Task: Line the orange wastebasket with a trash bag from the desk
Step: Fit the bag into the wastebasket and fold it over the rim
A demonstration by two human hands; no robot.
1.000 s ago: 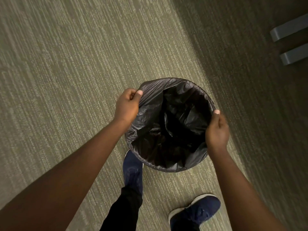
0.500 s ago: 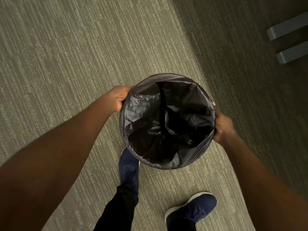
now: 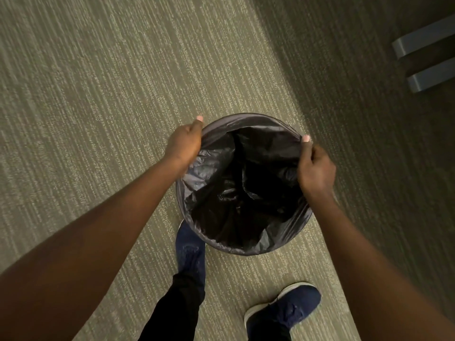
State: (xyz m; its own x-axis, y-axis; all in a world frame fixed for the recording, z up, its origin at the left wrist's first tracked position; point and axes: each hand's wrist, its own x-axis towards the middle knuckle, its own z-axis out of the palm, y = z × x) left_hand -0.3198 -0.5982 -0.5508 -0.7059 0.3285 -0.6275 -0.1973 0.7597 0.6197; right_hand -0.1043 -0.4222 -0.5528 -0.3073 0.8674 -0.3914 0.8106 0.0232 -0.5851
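Note:
A round wastebasket stands on the carpet below me, wholly covered by a black trash bag (image 3: 229,193) folded over its rim, so none of the orange shows. The bag's crumpled inside hangs down into the bin. My left hand (image 3: 185,141) grips the bag's edge at the far left of the rim, thumb pointing forward. My right hand (image 3: 315,168) pinches the bag's edge at the far right of the rim, thumb tip on the plastic.
Striped grey-green carpet (image 3: 110,107) lies all around, darker in shadow on the right. Two grey furniture feet (image 3: 423,43) jut in at the upper right. My left shoe (image 3: 189,252) touches the bin's near side; my right shoe (image 3: 283,308) is behind it.
Both hands have slid along the rim from the sides toward the far edge and have come back up into view, still gripping the bag's edge. The bin has stayed in place.

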